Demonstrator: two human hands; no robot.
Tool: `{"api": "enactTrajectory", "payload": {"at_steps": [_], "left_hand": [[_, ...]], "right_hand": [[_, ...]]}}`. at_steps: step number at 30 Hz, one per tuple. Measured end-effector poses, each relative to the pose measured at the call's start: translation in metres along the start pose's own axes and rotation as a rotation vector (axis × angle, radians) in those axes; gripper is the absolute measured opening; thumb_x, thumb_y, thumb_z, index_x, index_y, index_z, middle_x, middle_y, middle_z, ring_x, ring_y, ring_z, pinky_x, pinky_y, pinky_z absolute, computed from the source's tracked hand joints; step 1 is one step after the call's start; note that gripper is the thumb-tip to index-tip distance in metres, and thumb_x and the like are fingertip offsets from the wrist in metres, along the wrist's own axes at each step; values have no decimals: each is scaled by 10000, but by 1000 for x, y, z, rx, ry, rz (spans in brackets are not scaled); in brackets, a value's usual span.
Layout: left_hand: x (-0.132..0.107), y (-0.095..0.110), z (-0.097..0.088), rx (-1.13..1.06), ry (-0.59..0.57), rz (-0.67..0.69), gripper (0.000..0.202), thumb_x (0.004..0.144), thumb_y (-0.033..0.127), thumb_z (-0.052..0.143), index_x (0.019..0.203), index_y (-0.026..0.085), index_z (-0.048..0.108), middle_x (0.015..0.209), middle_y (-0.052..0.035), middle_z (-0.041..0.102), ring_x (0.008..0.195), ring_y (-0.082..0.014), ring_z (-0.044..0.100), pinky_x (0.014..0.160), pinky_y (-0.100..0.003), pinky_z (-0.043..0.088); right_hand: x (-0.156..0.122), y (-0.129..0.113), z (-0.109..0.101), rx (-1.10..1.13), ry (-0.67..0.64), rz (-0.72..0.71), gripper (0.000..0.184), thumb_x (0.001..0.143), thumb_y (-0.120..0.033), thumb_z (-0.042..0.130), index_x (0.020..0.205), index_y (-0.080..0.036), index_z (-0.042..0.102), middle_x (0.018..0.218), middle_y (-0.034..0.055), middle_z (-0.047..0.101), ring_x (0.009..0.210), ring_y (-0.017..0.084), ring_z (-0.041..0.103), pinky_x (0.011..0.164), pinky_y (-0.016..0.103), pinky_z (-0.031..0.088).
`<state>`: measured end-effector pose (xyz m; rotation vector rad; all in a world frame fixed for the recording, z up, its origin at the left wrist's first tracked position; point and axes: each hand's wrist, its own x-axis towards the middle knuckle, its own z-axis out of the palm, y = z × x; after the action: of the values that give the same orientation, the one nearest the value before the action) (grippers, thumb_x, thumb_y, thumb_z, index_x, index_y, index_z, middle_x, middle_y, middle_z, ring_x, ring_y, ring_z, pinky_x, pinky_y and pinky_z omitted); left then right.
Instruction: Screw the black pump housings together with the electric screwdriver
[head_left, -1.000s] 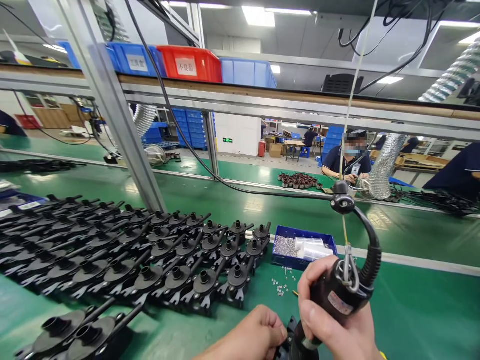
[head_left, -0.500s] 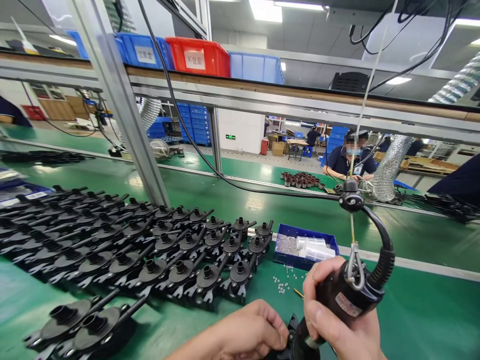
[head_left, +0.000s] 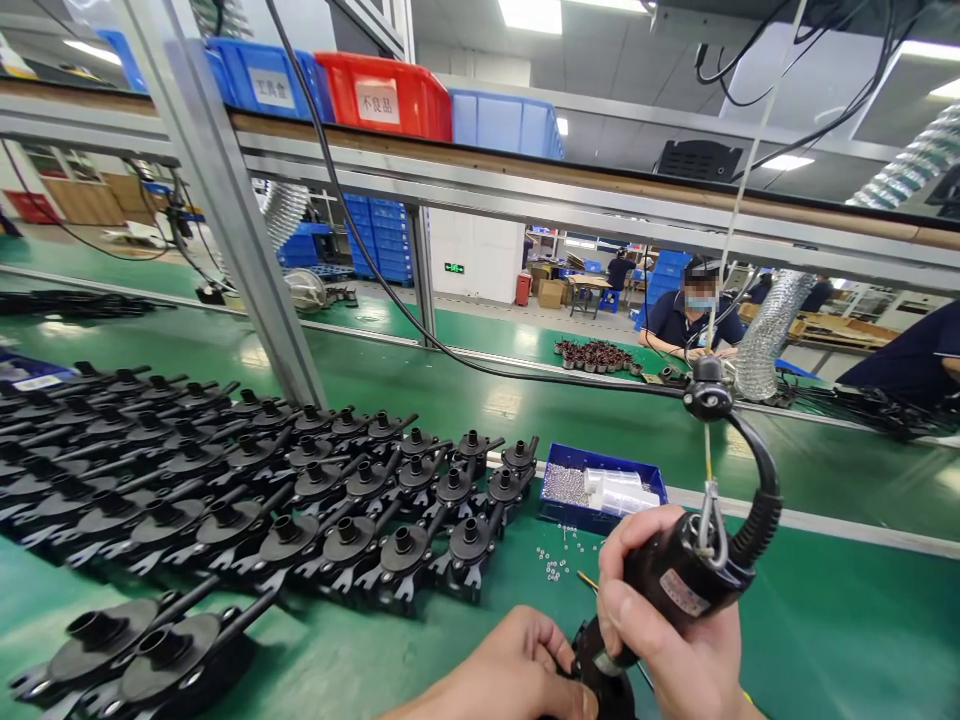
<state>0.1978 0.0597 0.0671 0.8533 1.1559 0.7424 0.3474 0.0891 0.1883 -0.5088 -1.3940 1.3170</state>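
My right hand is wrapped round a black electric screwdriver, which hangs from a cord and leans down to the left. Its lower end meets a black plastic part at the bottom edge; the exact contact is hidden. The fingers of my left hand are closed on this part's left side. To the left stand rows of similar black assemblies, each with a round disc, a short tube and a forked metal piece. Two more assemblies sit nearer, at bottom left.
A blue tray with small metal pieces and clear containers stands ahead. Small loose nuts or washers lie before it. A black cable crosses to the screwdriver. A metal post rises at left. A co-worker sits across the bench.
The view has shifted slightly, so the bench things sit further left. Both hands stay at the black part, and the screwdriver remains on it in nearly the same pose.
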Motion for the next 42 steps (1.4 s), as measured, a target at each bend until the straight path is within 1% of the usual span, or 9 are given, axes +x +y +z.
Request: {"api": "enactTrajectory", "payload": {"at_steps": [10,17,23,26,28,30,33,36,42], "left_hand": [[-11,16,2,19,-38,14,553,490,520,1031,708,182,651,522,88,534,474,-75,348,528,-255,247],[-7,9,-3,115,0,37,567,559,506,1023,758,218,577,510,135,448,464,-66,310,521,-244,266],[6,-1,-8,157,-45,162,663,590,689,977,814,211,576,546,134,412,504,-67,293,524,-233,223],[12,-4,-11,166,55,307,658,847,858,675,858,206,584,583,95,437,526,-98,377,531,-230,303],[14,-8,-15,329,197,411,605,1057,732,402,1003,187,658,707,2,620,664,-174,605,649,-273,501],[15,-12,-19,640,356,471,472,1123,423,339,1319,147,669,1123,-153,775,1066,-281,742,968,-403,599],[18,-15,-21,1135,463,378,704,936,50,463,1639,58,452,1630,-273,533,1501,-381,550,1241,-518,477],[22,-11,-14,1440,481,235,834,843,-47,473,1671,12,392,1669,-285,485,1539,-397,513,1205,-473,537],[23,4,-3,1741,473,322,697,908,-6,531,1604,-19,496,1585,-282,586,1471,-399,587,1238,-494,508]], "right_hand": [[-5,4,8,-62,23,2,256,998,-411,812,1070,-262,616,780,-25,641,523,114,545,494,249,433],[-9,19,1,-37,53,78,436,943,-457,879,1260,-279,637,936,36,729,523,126,580,493,262,537],[-4,21,-3,-86,40,32,355,956,-454,860,1197,-264,680,897,38,731,547,136,615,521,258,574],[-1,20,-6,-173,59,-47,308,967,-412,837,1184,-254,686,929,56,750,527,131,596,497,255,548],[3,17,-7,-260,55,-103,237,976,-391,812,1125,-240,706,899,59,748,513,137,583,459,254,514],[8,12,-8,-337,38,-117,189,980,-391,789,1041,-227,718,808,44,723,514,153,583,453,265,508],[15,1,-7,-414,51,-53,209,980,-421,762,988,-218,712,772,32,705,546,171,606,515,293,542],[17,-7,-6,-461,94,15,221,965,-426,754,1018,-216,709,808,32,716,582,178,618,562,309,559],[12,-18,-7,-322,208,-87,180,948,-300,819,1059,-242,690,827,-2,693,574,139,599,564,274,535]]}}
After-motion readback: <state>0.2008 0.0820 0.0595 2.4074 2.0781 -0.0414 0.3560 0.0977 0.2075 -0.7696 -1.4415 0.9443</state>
